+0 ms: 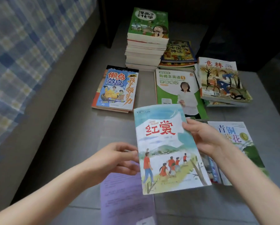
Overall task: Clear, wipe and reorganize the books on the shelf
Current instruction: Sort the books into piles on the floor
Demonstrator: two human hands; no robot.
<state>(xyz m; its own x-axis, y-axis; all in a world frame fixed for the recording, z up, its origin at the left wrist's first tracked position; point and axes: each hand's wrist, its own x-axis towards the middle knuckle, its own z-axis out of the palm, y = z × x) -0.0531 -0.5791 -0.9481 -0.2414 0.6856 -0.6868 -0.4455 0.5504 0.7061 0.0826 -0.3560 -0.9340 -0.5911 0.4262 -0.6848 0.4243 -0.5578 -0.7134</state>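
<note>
A pale blue and white book with red characters and running children on its cover (pixel 166 148) is held above the grey floor. My right hand (pixel 202 137) grips its right edge near the top. My left hand (pixel 118 158) holds its left edge with fingers curled round it. Beneath it lies a lilac printed sheet (pixel 124 198). To the right, partly under my right arm, a book with blue characters (pixel 233 135) tops a low pile.
On the floor (pixel 80 127) behind lie a blue cartoon book (pixel 116 90), a green and white English book (pixel 176 91), a magazine pile with a cyclist cover (pixel 222 82) and a tall stack topped by a green book (pixel 147 38). A checked bed cover (pixel 25 46) runs along the left.
</note>
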